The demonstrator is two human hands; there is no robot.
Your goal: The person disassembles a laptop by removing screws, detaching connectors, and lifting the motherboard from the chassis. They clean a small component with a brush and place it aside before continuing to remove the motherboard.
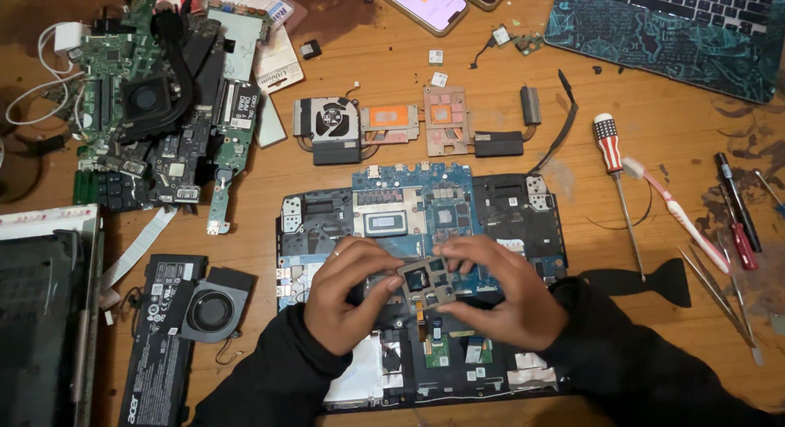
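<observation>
Right now both hands meet over the opened laptop (421,231) lying on the wooden worktop (654,124). Left hand (347,292) and right hand (499,292) each pinch one small grey bracket (425,281), fingers closed on its opposite edges. It is a flat, roughly square plate with cut-outs, held just above the blue board (409,182) in the laptop's middle, its face turned up toward the camera and tilted slightly, so the corners point diagonally; its long axis, if any, I cannot tell.

Counted around it: one heatsink assembly with fan (360,126) and a second copper plate with pipes (470,124) lie just beyond the laptop. One loose fan (211,311) rests on one battery (155,329) at the left. A heap of boards (155,100) sits far left. To the right lie one striped-handle screwdriver (615,169), one toothbrush (670,210), one red screwdriver (740,239), one black pen (736,200) and one pair of tweezers (719,292). Two phones (425,3) and a second laptop (679,26) line the far edge.
</observation>
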